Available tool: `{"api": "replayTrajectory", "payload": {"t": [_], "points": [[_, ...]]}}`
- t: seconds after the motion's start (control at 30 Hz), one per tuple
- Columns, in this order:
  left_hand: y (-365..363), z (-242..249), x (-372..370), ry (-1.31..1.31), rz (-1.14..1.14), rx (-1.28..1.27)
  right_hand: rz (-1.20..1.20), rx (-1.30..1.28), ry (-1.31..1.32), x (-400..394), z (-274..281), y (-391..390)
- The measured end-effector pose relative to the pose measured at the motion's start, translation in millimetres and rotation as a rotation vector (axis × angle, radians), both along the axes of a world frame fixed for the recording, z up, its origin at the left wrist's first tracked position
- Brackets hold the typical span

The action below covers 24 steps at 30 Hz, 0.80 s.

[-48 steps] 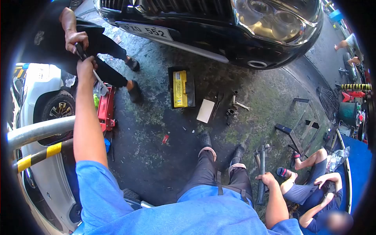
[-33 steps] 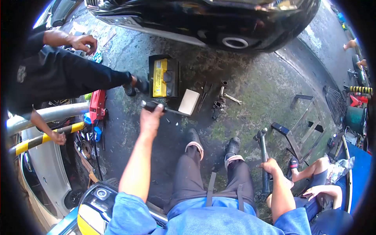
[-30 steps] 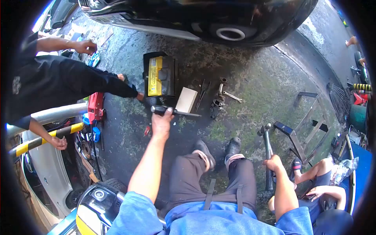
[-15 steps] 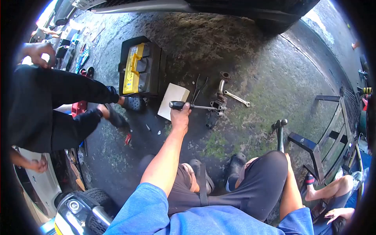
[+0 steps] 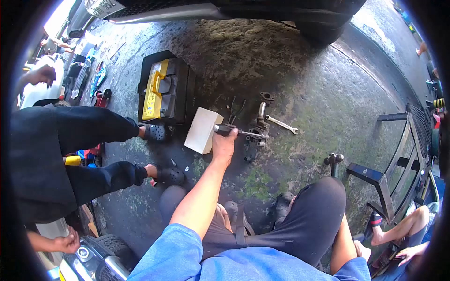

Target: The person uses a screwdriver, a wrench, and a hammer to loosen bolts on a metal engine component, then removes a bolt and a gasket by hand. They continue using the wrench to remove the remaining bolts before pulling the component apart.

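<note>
My left hand (image 5: pixel 223 146) is wrapped round the dark handle of a screwdriver (image 5: pixel 228 129), whose shaft reaches right to a rusty metal pipe part (image 5: pixel 259 127) on the ground. Just left of this hand lies a white box (image 5: pixel 202 130). A hammer (image 5: pixel 334 159) stands head up beyond my right knee; its lower handle is hidden behind the knee, and so is my right hand. Close to the pipe part are a wrench (image 5: pixel 281 124), an oval flange (image 5: pixel 266 96) and pliers (image 5: pixel 237 110).
A yellow and black battery (image 5: pixel 161 91) sits at upper left. A co-worker in dark trousers (image 5: pixel 93 124) stands at left. Right of the hammer is a black metal frame (image 5: pixel 370 173); another person's bent leg (image 5: pixel 403 225) is at lower right. A vehicle bumper (image 5: pixel 211 11) spans the top.
The co-worker at left has stepped closer, with both feet now side by side near the battery. My left hand and the screwdriver have shifted slightly right, and the hammer sits a little lower.
</note>
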<state>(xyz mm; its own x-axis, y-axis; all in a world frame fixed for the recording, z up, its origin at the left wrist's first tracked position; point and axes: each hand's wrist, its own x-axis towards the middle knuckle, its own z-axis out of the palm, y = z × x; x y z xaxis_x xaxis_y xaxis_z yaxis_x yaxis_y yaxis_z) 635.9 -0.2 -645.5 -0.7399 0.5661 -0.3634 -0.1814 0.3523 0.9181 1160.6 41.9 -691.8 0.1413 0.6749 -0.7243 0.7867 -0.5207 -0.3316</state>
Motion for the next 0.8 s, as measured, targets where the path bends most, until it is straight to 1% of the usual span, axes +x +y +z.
{"api": "replayTrajectory", "payload": {"t": [0.1, 0.13, 0.23, 0.27, 0.37, 0.4, 0.5, 0.53, 0.67, 0.73, 0.77, 0.8], "points": [[2, -11, 0, 0.025, 0.056, -0.005, -0.015, 0.014, -0.008, -3, -2, -2], [0, -14, -2, -0.035, 0.066, 0.038, -0.023, 0.017, -0.011, -4, -4, -3], [-1, -24, 0, 0.069, 0.003, -0.049, -0.043, 0.028, -0.013, -8, -6, -6], [-3, -36, 0, 0.020, -0.042, -0.045, -0.052, 0.032, -0.013, -9, -7, -8], [5, -37, 19, -0.299, 0.172, 0.083, -0.075, 0.050, -0.010, -12, -12, -9], [7, -39, 17, -0.372, 0.141, 0.070, -0.084, 0.052, -0.012, -11, -13, -11], [12, -37, 25, -0.457, 0.070, 0.000, -0.105, 0.064, -0.011, -16, -16, -13], [13, -43, 29, -0.393, 0.073, -0.031, -0.108, 0.065, -0.009, -16, -16, -12], [20, -44, 11, -0.380, -0.040, -0.096, -0.128, 0.080, -0.008, -30, -8, -9], [27, -32, 2, -0.205, -0.204, -0.266, -0.129, 0.080, -0.001, -35, -12, -9], [32, -25, -1, -0.114, -0.284, -0.348, -0.123, 0.074, 0.025, -31, -23, -8], [35, -20, -1, -0.018, -0.346, -0.413, -0.110, 0.083, -0.003, -27, -38, -8]]}}
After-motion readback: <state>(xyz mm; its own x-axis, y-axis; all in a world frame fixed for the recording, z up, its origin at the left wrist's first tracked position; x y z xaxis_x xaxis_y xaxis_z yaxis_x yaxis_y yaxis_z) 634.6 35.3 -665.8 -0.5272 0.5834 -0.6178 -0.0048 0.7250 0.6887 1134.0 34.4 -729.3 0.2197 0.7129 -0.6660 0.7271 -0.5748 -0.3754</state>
